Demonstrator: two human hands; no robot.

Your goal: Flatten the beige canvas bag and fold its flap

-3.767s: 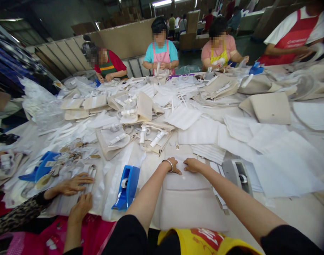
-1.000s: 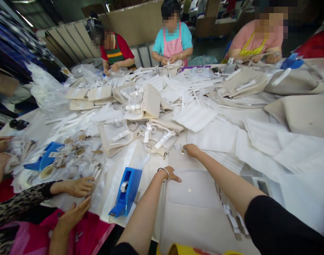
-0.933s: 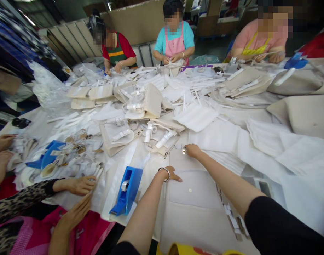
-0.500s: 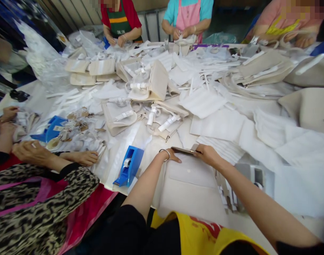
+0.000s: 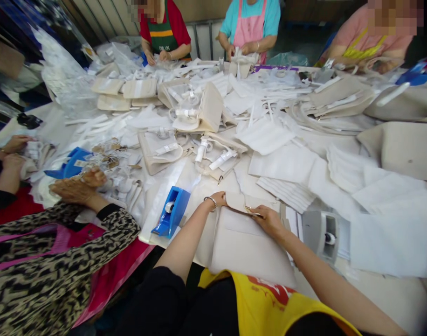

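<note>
A beige fabric bag [image 5: 248, 242] lies flat on the table right in front of me. Its top flap [image 5: 238, 201] is folded toward me. My left hand [image 5: 218, 199], with a silver bracelet on the wrist, grips the flap's left corner. My right hand [image 5: 267, 219] holds the flap's right edge, where a small metal clasp [image 5: 250, 210] shows. Both hands hold the flap just above the bag's front pocket.
A blue tape dispenser [image 5: 171, 212] stands left of the bag, a grey one [image 5: 320, 231] to the right. White wrapping sheets [image 5: 286, 163] and beige bags [image 5: 161, 149] cover the table. A co-worker's hands [image 5: 73, 186] work at my left; three more people stand at the far side.
My right hand reached to the bag's far edge, took the flap and drew it back toward me. My left hand moved from the pocket to the flap's left corner. The co-worker's hands lifted.
</note>
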